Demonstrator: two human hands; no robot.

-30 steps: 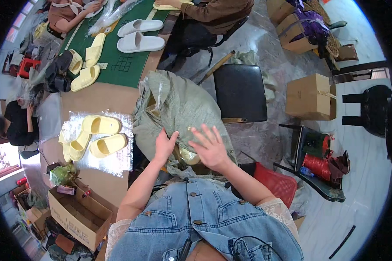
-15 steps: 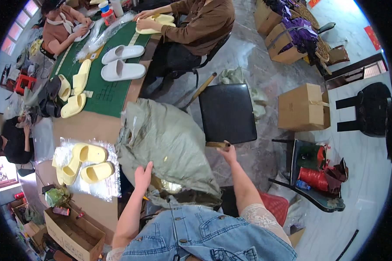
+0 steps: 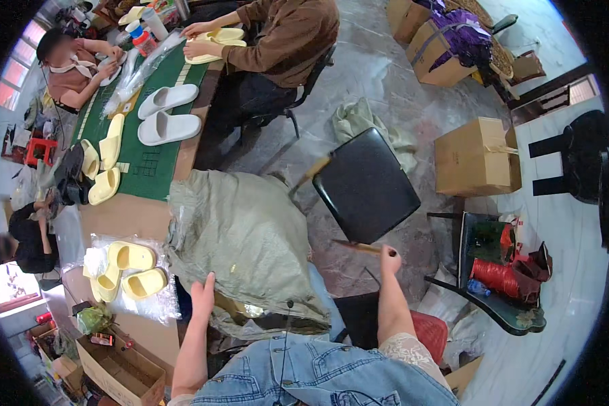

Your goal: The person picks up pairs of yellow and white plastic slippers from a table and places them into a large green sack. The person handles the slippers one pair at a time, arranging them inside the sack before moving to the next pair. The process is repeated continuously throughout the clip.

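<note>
Big grey-green woven sack [image 3: 240,250] sat centre frame, slumped w/ its upper edge against the table [image 3: 125,216], lower end crumpled near the person's lap. Looked soft, bulky, prob. light-to-medium by the way it sagged; cloth slack and creased, so best gripped by bunching a fold or at the open mouth near bottom centre, not on the flat face.

Black chair [image 3: 365,184] stood right of centre, just beside the sack. Green mat [image 3: 152,159] lay upper left w/ pale slippers; two co-workers sat at that end.

Yellow slippers [image 3: 125,271] lay on clear plastic, left of sack.

Left hand [image 3: 203,296] rested on the sack's lower edge, fingers together and flat, not clamped. Right hand [image 3: 390,258] touched the chair's near edge; can't tell if fingers were closed on it.
</note>
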